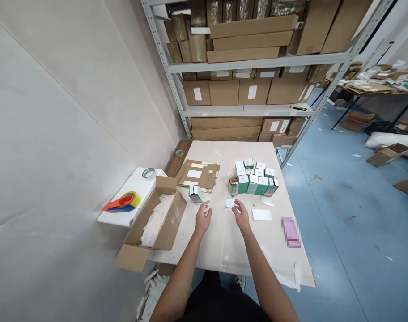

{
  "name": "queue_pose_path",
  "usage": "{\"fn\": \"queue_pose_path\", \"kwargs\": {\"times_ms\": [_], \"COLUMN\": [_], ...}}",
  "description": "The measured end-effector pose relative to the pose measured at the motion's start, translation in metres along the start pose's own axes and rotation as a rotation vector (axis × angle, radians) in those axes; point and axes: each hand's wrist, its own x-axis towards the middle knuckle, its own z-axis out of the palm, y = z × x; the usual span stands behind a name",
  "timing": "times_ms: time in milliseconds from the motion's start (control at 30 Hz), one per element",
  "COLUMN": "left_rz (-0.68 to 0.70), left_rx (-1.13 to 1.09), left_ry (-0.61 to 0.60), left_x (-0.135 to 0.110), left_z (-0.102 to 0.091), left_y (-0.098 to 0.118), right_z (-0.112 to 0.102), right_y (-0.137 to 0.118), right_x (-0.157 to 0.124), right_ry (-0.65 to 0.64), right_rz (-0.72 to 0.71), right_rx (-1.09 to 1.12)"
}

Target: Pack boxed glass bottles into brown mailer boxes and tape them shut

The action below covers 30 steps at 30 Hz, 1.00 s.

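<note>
My left hand point(204, 217) hovers over the table with its fingers apart and nothing in them. Just beyond its fingertips stands a small green and white box point(196, 195). My right hand point(240, 214) is also empty, fingers spread, beside a small white piece with a green edge point(229, 203); whether they touch I cannot tell. Farther back, several green and white boxes point(253, 184) stand in a close group, their white tops up. A metal can point(234, 186) with a green and pink label is at the group's left front corner.
An open carton point(168, 223) with white material sits at the table's left edge. Flattened cardboard point(204, 175) lies behind it. A tape dispenser point(123, 202) rests on a white surface at left. A white card point(261, 215) and a blurred pink item point(291, 232) lie at right. Shelving point(220, 111) stands behind.
</note>
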Motion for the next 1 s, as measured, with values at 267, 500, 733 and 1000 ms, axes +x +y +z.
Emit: {"fn": "queue_pose_path", "kwargs": {"times_ms": [267,500,733,1000], "left_rz": [-0.057,-0.053,-0.013,-0.045], "left_rx": [-0.004,-0.075,-0.137,-0.174], "left_ry": [-0.035,0.106,0.211,0.401], "left_x": [-0.046,-0.044,-0.028,-0.029], "left_z": [0.007,-0.047,-0.141,-0.266], "left_y": [0.0,-0.007,-0.025,-0.067], "right_z": [-0.011,0.039,0.144,0.296], "right_y": [0.029,0.003,-0.02,-0.013], "right_x": [-0.041,-0.039,-0.048,-0.072], "right_ry": [-0.056,-0.176,-0.314,-0.514], "right_rz": [0.073,-0.009,-0.091,-0.184], "right_rx": [-0.003,-0.069,-0.135,-0.222]}}
